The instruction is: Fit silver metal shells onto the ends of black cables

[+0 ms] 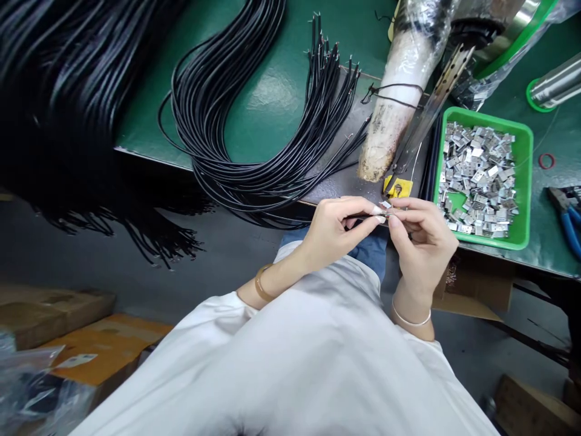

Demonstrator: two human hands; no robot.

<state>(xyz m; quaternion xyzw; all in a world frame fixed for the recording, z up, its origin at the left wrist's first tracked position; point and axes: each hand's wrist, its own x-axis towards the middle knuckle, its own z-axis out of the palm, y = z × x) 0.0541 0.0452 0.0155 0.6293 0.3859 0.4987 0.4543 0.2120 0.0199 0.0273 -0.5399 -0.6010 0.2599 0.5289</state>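
Note:
At the bench's front edge, my left hand [336,227] pinches the end of a black cable [362,216] between thumb and finger. Its fingertips meet those of my right hand [420,239], which is closed in a pinch on a small silvery metal piece [385,204]. Fingers partly cover the join, so I cannot tell whether piece and cable are attached. A large bundle of black cables [254,160] curves over the bench to the left, with bare wire ends pointing away from me. Right of my hands, a green tray [525,181] holds many small metal pieces [479,175].
Just beyond my hands are a yellow pad [399,188], a wrapped white tube [394,115] and a perforated metal rod [447,75]. Blue-handled pliers [569,221] and a red ring [547,160] lie right. More cables [68,91] hang off the left edge above cardboard boxes [104,345].

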